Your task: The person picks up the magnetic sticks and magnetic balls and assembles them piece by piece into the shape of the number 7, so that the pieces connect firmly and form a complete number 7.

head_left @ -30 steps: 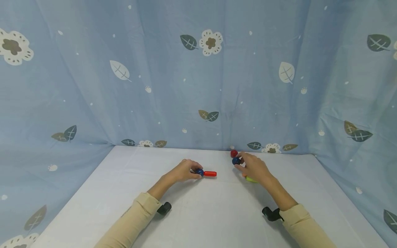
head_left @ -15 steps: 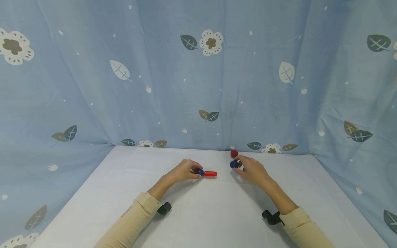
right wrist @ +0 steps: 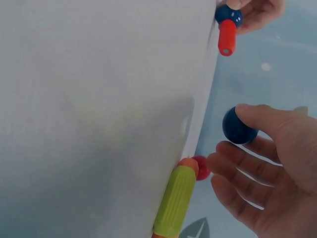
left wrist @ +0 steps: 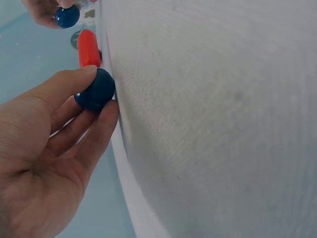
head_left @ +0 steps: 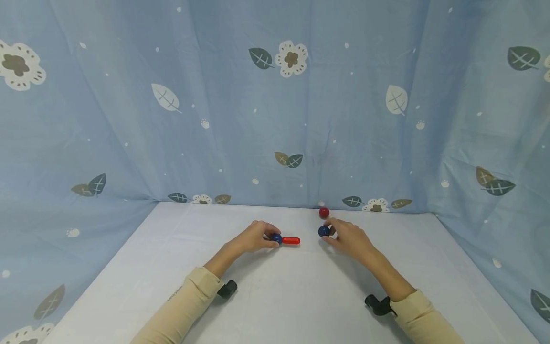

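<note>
My left hand (head_left: 254, 237) pinches a dark blue ball (left wrist: 97, 90) between thumb and fingers, low over the table. From that ball a short red rod (head_left: 291, 241) points right toward the other hand. Held between thumb and fingertips of my right hand (head_left: 351, 240) is a second blue ball (right wrist: 238, 126), a short way right of the red rod's end and apart from it. In the right wrist view a yellow-green rod (right wrist: 176, 201) with orange ends lies by that hand; the hand and arm hide it in the head view.
Behind the right hand a red ball (head_left: 324, 212) sits at the back of the white table (head_left: 292, 296). Just beyond hangs a blue patterned curtain (head_left: 240, 124). Dark wrist-camera mounts (head_left: 378, 305) stick out from both sleeves.
My right hand has moved slightly left and nearer with its blue ball, away from the red ball. The yellow-green rod has dropped out of sight in the head view. My left hand stays put.
</note>
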Motion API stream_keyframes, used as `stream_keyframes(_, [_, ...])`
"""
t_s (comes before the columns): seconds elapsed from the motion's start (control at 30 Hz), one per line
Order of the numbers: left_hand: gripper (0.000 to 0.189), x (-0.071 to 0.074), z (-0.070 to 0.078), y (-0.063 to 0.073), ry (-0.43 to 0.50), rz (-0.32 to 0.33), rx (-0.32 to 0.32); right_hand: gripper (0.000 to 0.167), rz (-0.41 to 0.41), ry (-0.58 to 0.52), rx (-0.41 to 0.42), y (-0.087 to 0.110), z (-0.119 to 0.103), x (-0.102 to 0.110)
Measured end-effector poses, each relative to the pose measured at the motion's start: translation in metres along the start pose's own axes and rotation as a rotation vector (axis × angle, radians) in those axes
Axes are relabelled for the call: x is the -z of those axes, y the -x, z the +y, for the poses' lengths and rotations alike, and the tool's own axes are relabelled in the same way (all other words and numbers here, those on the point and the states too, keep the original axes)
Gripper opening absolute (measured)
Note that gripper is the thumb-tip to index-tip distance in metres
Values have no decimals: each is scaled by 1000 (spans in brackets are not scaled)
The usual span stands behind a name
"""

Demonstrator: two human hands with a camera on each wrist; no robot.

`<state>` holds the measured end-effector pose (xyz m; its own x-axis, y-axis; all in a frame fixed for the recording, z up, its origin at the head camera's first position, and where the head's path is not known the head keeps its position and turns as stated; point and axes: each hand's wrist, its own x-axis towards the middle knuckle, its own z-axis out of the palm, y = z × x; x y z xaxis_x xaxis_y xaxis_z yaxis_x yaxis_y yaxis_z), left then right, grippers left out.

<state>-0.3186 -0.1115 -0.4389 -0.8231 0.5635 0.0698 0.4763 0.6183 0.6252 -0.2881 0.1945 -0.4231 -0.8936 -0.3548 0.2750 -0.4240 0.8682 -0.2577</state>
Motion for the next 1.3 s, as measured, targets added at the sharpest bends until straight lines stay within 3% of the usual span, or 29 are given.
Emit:
stream_keyframes(0.53, [32, 1, 0, 1, 5, 1, -9, 38, -52, -13, 50, 3, -9, -5])
stream_keyframes(1.3, [33, -1, -1, 0, -25, 8, -33, 38, -179, -82, -11, 2, -21, -10])
